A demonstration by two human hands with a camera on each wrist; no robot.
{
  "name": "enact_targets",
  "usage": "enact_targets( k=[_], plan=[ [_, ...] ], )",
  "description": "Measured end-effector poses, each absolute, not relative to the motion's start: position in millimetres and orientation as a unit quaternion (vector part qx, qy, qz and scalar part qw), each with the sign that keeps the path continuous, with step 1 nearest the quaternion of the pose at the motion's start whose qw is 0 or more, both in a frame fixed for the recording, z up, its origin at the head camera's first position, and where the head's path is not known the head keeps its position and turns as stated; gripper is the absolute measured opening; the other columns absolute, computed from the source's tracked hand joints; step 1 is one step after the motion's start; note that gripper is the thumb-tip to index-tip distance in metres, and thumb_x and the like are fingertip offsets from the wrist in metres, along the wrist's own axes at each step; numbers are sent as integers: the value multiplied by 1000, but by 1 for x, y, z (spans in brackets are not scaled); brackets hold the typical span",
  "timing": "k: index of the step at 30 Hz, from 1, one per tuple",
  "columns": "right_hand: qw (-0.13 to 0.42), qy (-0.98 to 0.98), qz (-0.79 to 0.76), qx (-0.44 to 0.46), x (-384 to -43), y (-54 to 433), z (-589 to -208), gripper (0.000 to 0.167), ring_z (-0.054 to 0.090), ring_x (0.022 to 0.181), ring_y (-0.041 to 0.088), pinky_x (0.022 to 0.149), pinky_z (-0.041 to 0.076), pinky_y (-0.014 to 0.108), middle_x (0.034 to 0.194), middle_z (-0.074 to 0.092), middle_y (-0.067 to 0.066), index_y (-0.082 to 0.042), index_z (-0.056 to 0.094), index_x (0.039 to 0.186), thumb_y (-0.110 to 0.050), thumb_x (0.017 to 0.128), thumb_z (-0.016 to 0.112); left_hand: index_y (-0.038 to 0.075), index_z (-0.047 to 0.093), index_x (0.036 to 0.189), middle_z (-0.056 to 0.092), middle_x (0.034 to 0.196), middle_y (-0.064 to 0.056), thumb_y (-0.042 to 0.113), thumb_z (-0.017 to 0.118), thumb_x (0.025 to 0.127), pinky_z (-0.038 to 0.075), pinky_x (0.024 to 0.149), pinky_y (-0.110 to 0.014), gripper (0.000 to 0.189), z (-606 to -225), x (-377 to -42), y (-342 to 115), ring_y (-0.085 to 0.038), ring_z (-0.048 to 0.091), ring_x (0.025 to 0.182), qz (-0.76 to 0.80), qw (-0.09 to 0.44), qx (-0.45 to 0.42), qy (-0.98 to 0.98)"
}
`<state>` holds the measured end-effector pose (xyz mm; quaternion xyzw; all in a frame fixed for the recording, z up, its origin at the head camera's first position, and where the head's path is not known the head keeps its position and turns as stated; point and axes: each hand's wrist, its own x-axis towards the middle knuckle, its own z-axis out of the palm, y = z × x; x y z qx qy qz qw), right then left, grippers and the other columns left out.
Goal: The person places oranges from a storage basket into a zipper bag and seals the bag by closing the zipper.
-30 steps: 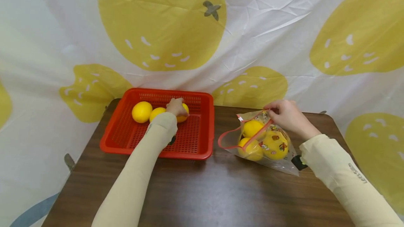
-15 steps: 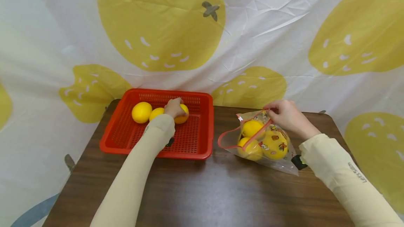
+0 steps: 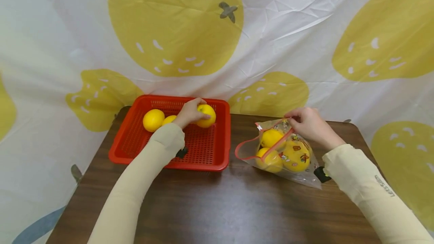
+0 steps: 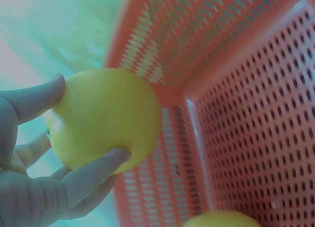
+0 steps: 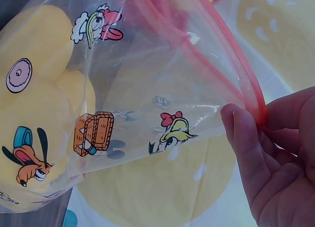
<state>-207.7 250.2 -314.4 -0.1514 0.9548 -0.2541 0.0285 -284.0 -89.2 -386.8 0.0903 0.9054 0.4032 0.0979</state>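
Basket (image 3: 200,166), red plastic with slotted walls and a perforated floor, stands on the left part of the brown wood-grain counter (image 3: 223,206). Left hand (image 3: 190,113) holds a yellow fruit (image 3: 207,116) at the rear right part of the basket. The grip of this hand is closed around the fruit: in the left wrist view, the thumb presses one side and the fingers press the opposite side. The held fruit is apart from the two loose fruits; whether it is clear of the basket floor cannot be told.

A left loose fruit (image 3: 153,120) and a middle loose fruit (image 3: 169,119) lie in the basket, just beside each other. The hand and sleeve partly cover the middle one.

A clear bag (image 3: 306,180) lies on the counter to the right of the basket, with its mouth directed toward the basket. Red edging (image 3: 245,144) borders the mouth, and a white slider (image 3: 259,127) sits at its upper end. Three bagged fruits (image 3: 296,156) are visible through the film. Cartoon prints, including a dog (image 5: 33,163) and a picnic basket (image 5: 94,134), mark the film.

Right hand (image 3: 310,125) pinches the red edging between thumb and fingertips. A cloth (image 3: 264,48) printed with large yellow fruit hangs behind the counter.
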Motion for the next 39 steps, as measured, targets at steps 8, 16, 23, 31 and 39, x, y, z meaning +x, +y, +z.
enact_targets(
  k=[8, 16, 23, 31, 39],
  plan=[
    [33, 956, -250, -149, -208, 250, -314, 25, 58, 53, 15, 46, 47, 26, 88, 65, 23, 7, 63, 105, -4, 88, 49, 10, 48, 125, 52, 121, -12, 26, 72, 77, 49, 74, -32, 57, -370, -263, -79, -25, 51, 99, 442, 121, 123, 880],
    [31, 956, -250, -151, -210, 251, -315, 24, 60, 55, 19, 46, 48, 25, 88, 65, 23, 6, 63, 105, -4, 88, 49, 12, 46, 127, 46, 127, -13, 20, 73, 77, 52, 72, -39, 57, -363, -241, -64, -27, 52, 101, 535, 177, 125, 817],
    [32, 956, -249, -155, -211, 251, -316, 25, 60, 56, 19, 47, 48, 25, 91, 64, 25, 6, 63, 105, -4, 88, 49, 9, 45, 127, 45, 126, -16, 14, 71, 78, 53, 72, -41, 55, -365, -227, -46, -26, 56, 94, 579, 212, 131, 776],
    [25, 957, -242, -156, -210, 250, -314, 24, 56, 52, 13, 47, 47, 25, 94, 64, 26, 6, 64, 105, -4, 88, 49, 7, 45, 125, 45, 124, -17, 10, 70, 78, 54, 69, -40, 53, -372, -217, -20, -26, 58, 90, 601, 238, 132, 751],
    [23, 956, -247, -156, -210, 248, -315, 24, 59, 54, 16, 48, 48, 25, 92, 64, 25, 6, 64, 104, -3, 88, 49, 8, 45, 125, 49, 117, -15, 13, 69, 80, 53, 71, -44, 52, -380, -209, 2, -23, 55, 91, 606, 262, 121, 741]
  ],
)
